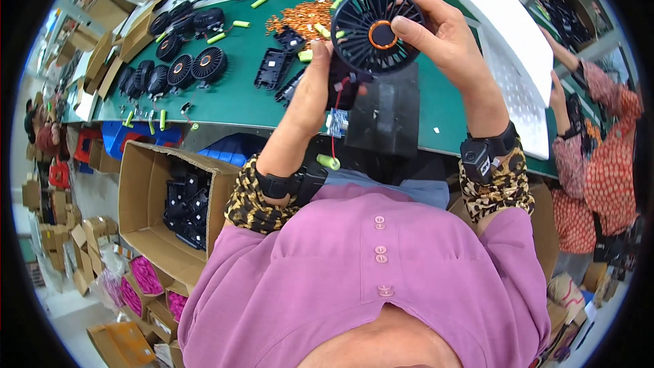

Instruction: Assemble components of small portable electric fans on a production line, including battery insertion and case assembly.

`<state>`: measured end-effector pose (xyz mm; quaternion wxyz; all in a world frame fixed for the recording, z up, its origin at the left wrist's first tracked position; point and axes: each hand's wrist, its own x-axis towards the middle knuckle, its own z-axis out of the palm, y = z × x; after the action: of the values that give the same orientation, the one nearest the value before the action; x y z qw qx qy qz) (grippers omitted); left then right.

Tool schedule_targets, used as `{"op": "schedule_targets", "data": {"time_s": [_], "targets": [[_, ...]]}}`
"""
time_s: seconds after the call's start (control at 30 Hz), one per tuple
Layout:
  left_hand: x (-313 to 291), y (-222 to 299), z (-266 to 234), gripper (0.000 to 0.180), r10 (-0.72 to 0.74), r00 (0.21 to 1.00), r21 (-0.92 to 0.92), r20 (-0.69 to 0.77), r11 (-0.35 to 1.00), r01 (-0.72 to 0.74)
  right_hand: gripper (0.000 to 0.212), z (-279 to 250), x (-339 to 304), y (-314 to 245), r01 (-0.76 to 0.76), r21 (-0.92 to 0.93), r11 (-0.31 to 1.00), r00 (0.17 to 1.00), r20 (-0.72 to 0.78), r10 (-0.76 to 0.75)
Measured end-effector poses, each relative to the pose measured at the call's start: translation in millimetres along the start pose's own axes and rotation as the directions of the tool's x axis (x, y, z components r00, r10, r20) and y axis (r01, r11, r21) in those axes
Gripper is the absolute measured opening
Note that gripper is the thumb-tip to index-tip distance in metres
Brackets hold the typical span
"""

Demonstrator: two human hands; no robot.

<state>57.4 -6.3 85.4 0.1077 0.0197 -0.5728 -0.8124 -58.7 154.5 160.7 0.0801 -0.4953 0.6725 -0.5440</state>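
A round black fan head [355, 31] with an orange ring at its hub is held up over the green table. My right hand [446, 37] grips its right side, the thumb lying on the front by the hub. My left hand [312, 92] is closed at the fan's lower left, around a dark part below the grille that is mostly hidden. From there a red wire runs down to a small blue circuit board [336, 123]. A light-green cylindrical battery [328, 162] hangs lowest, near the table's front edge.
Black fan heads [208, 63] with batteries stand at the left. A heap of orange rings [300, 17] and black housings [274, 68] lie beyond my left hand. A black mat [383, 112] is in front. White foam [504, 41] borders the right; a co-worker's sleeve [603, 85] shows beyond. A carton [143, 191] stands lower left.
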Motion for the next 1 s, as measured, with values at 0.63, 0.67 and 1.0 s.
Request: {"op": "schedule_targets", "data": {"time_s": [0.63,0.67,1.0], "targets": [[-11.3,-39.1,35.5,0.027,-0.175,0.959,0.092,0.223,0.983,0.158,0.044,-2.7,-73.8,32.4,-0.149,-0.041,0.988,0.934,-0.334,0.127],[-13.7,-42.4,36.8,0.027,-0.182,0.954,0.094,0.236,0.982,0.164,0.043,-1.9,-75.9,33.3,-0.179,-0.007,0.984,0.922,-0.351,0.165],[9.2,-79.6,27.8,0.037,0.043,0.986,0.763,0.159,0.628,-0.150,0.036,8.6,-44.5,121.6,-0.293,-0.053,0.955,0.871,-0.427,0.244]]}}
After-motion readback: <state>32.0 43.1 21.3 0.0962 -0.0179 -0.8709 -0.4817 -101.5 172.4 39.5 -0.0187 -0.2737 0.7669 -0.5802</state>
